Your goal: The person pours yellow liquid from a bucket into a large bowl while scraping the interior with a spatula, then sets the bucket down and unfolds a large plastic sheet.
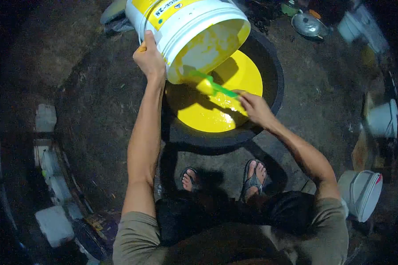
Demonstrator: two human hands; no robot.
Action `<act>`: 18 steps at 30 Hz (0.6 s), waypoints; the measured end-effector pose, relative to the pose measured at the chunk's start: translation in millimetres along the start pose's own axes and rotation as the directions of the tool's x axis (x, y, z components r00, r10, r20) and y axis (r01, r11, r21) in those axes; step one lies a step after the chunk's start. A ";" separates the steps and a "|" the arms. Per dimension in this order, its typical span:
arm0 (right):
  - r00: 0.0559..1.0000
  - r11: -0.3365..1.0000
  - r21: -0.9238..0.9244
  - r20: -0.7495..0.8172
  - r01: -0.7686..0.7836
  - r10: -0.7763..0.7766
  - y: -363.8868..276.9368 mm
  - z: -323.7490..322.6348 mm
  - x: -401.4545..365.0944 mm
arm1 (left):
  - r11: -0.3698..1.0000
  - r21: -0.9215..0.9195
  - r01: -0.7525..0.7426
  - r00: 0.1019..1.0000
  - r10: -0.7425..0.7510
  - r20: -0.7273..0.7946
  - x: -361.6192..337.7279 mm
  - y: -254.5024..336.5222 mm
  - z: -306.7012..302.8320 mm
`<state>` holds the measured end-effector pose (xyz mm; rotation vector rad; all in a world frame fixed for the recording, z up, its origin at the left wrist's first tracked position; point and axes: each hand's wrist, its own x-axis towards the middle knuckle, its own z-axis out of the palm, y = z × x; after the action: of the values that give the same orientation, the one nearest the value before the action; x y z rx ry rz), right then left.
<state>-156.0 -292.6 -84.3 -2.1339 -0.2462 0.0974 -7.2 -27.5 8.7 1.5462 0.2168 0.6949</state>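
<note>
A white bucket [199, 31] with a yellow label is tipped on its side, its mouth facing down to the right over a wide black tub [276, 70]. Yellow liquid [245, 79] fills the middle of the tub, and yellow smears coat the bucket's inside. My left hand [150, 57] is closed on the bucket's left side near the rim. In my right hand [255, 107] is the handle of a green scoop [223, 89]. The scoop's blurred, yellow-coated head is at the lower edge of the bucket's mouth, above the liquid.
My sandalled feet stand just in front of the tub. A lidded white bucket [362, 194] lies at the lower right, with another white container [382, 119] above it. A metal pan [308, 25] is at the upper right. White containers [54, 225] line the left.
</note>
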 end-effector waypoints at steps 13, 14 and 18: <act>0.895 0.813 -0.517 -0.179 0.268 -0.408 -44.9 -111.6 -53.8 | 0.999 -0.037 0.001 1.000 0.000 0.023 11.1 -13.4 -5.5; 0.884 0.812 -0.516 -0.198 0.273 -0.424 -54.7 -116.5 -54.7 | 1.000 -0.029 -0.001 1.000 0.001 0.026 11.2 -12.4 -5.8; 0.845 0.807 -0.512 -0.257 0.293 -0.469 -77.9 -123.4 -54.3 | 0.998 -0.067 0.016 0.999 -0.014 0.029 9.4 -11.0 -6.2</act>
<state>-199.3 -364.6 46.8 -2.4602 -0.5173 -0.6717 0.0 -16.0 0.6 1.4879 0.1818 0.6615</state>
